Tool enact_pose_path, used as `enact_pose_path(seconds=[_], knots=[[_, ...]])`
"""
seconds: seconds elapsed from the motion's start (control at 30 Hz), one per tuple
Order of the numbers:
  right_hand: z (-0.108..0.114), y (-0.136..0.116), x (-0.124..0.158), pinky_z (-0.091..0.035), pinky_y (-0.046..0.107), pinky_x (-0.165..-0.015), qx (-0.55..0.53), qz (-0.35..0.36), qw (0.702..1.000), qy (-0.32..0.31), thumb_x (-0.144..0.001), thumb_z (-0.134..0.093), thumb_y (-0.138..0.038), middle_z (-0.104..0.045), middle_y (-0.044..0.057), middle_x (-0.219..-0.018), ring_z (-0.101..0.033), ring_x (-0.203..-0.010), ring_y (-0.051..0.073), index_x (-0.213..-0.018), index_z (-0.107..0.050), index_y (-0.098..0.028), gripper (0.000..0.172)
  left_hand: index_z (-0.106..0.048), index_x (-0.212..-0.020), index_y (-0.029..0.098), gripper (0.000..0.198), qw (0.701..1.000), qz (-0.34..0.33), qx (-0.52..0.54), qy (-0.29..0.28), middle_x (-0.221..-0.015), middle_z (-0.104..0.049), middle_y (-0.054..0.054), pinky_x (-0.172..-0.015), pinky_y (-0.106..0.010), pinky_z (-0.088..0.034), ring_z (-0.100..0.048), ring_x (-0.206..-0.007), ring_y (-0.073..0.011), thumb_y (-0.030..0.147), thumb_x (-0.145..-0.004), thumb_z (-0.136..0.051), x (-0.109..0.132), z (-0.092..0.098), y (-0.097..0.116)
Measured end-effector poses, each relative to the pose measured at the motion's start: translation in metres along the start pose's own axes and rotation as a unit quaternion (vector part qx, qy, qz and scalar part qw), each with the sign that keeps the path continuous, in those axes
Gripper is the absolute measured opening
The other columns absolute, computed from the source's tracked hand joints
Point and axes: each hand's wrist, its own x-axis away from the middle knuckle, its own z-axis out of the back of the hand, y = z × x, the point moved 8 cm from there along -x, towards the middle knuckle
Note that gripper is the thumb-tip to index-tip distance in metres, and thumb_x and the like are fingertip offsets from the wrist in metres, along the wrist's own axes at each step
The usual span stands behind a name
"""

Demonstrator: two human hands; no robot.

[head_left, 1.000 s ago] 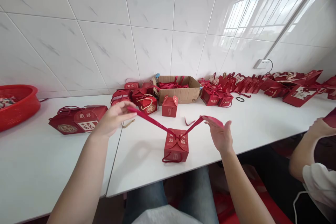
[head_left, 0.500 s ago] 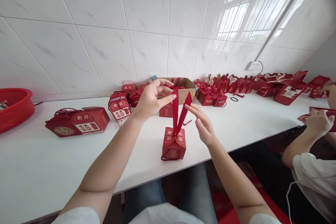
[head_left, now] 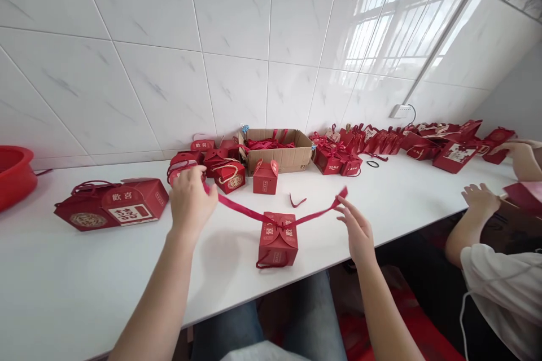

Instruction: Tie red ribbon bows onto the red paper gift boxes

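Note:
A small red gift box (head_left: 277,241) stands near the front edge of the white table (head_left: 84,276), with a red ribbon (head_left: 248,212) running across its top. My left hand (head_left: 191,201) is closed on the ribbon's left end, up and to the left of the box. My right hand (head_left: 358,229) pinches the ribbon's right end, to the right of the box. The ribbon is stretched out sideways between both hands.
A cardboard box (head_left: 277,152) of ribbons sits at the wall among several red boxes. A larger red box (head_left: 112,208) lies at the left, a red basin (head_left: 14,175) at the far left. Another person's hands (head_left: 480,198) work at the right.
Both ribbon ends were held upright together over the box half a second ago; my hands have since pulled them apart sideways, left hand going left and right hand going right.

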Motion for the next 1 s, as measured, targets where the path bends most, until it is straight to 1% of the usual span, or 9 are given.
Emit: enact_pose_path(seconds=[0.07,0.13,0.2,0.3,0.37,0.43,0.63,0.8,1.0], knots=[[0.021,0.032,0.012,-0.045,0.047,-0.093,0.077,-0.065,0.994,0.051,-0.087,-0.049,-0.045,-0.05,0.012,-0.134,-0.049,-0.12,0.03,-0.123,-0.058,-0.025,0.042,-0.055,-0.097,0.02,0.02,1.0,-0.017,0.018,0.018,-0.098,-0.058,-0.007,-0.089,-0.041,-0.04,-0.053,-0.104,-0.0296,0.024,-0.077,-0.057,0.023,-0.01,-0.007],[0.036,0.045,0.023,-0.04,0.054,-0.098,0.16,-0.062,0.977,0.13,-0.083,-0.054,-0.047,-0.031,0.014,-0.146,-0.037,-0.13,0.034,-0.127,-0.054,-0.023,0.05,-0.053,-0.091,0.02,0.011,0.992,-0.051,0.097,-0.066,-0.095,-0.059,-0.006,-0.086,-0.036,-0.043,-0.056,-0.096,-0.0233,0.025,-0.082,-0.052,0.052,-0.039,0.004],[0.027,0.035,0.027,-0.034,0.056,-0.102,0.216,0.019,0.966,0.139,-0.083,-0.055,-0.042,-0.022,0.015,-0.149,-0.031,-0.133,0.034,-0.127,-0.052,-0.022,0.048,-0.053,-0.085,0.021,0.005,0.968,-0.062,0.172,-0.169,-0.091,-0.06,-0.005,-0.084,-0.033,-0.046,-0.057,-0.09,-0.0201,0.025,-0.084,-0.051,0.082,-0.069,0.022],[-0.025,0.009,0.025,-0.04,0.049,-0.1,0.22,0.139,0.965,-0.038,-0.088,-0.051,-0.03,-0.047,0.014,-0.131,-0.045,-0.123,0.027,-0.114,-0.06,-0.023,0.028,-0.054,-0.078,0.021,0.01,0.952,-0.052,0.215,-0.213,-0.087,-0.059,-0.004,-0.082,-0.032,-0.047,-0.058,-0.089,-0.0193,0.025,-0.086,-0.049,0.109,-0.09,0.041],[-0.06,-0.005,0.026,-0.046,0.043,-0.094,0.201,0.163,0.953,-0.16,-0.089,-0.052,-0.026,-0.056,0.011,-0.118,-0.054,-0.113,0.024,-0.11,-0.062,-0.025,0.024,-0.055,-0.078,0.021,0.011,0.95,-0.041,0.218,-0.219,-0.085,-0.059,-0.004,-0.077,-0.032,-0.047,-0.058,-0.087,-0.0193,0.025,-0.086,-0.049,0.114,-0.096,0.046],[-0.082,-0.014,0.025,-0.048,0.041,-0.092,0.201,0.179,0.937,-0.223,-0.087,-0.055,-0.025,-0.059,0.01,-0.113,-0.056,-0.108,0.023,-0.112,-0.062,-0.025,0.026,-0.056,-0.078,0.02,0.012,0.948,-0.042,0.208,-0.237,-0.083,-0.059,-0.004,-0.073,-0.031,-0.047,-0.058,-0.084,-0.019,0.025,-0.086,-0.049,0.114,-0.1,0.049],[-0.11,-0.01,0.017,-0.052,0.036,-0.079,0.221,0.162,0.915,-0.295,-0.088,-0.046,-0.014,-0.065,0.008,-0.097,-0.061,-0.09,0.02,-0.105,-0.062,-0.021,0.024,-0.057,-0.078,0.019,0.014,0.939,-0.117,0.056,-0.319,-0.081,-0.062,-0.005,-0.06,-0.03,-0.044,-0.058,-0.069,-0.0186,0.022,-0.084,-0.046,0.1,-0.11,0.066],[-0.117,-0.011,0.013,-0.052,0.035,-0.077,0.242,0.172,0.888,-0.351,-0.083,-0.05,-0.01,-0.062,0.007,-0.092,-0.059,-0.085,0.019,-0.089,-0.065,-0.02,0.019,-0.06,-0.077,0.018,0.017,0.895,-0.211,-0.047,-0.391,-0.078,-0.063,-0.006,-0.06,-0.031,-0.043,-0.06,-0.07,-0.0208,0.014,-0.08,-0.044,0.093,-0.117,0.089],[-0.126,-0.016,0.011,-0.049,0.028,-0.07,0.244,0.161,0.85,-0.439,-0.08,-0.051,-0.008,-0.059,0.005,-0.085,-0.058,-0.075,0.015,-0.083,-0.064,-0.017,0.016,-0.062,-0.083,0.016,0.019,0.855,-0.233,-0.101,-0.452,-0.083,-0.065,-0.009,-0.061,-0.031,-0.044,-0.064,-0.074,-0.0223,0.014,-0.081,-0.044,0.094,-0.129,0.1]])
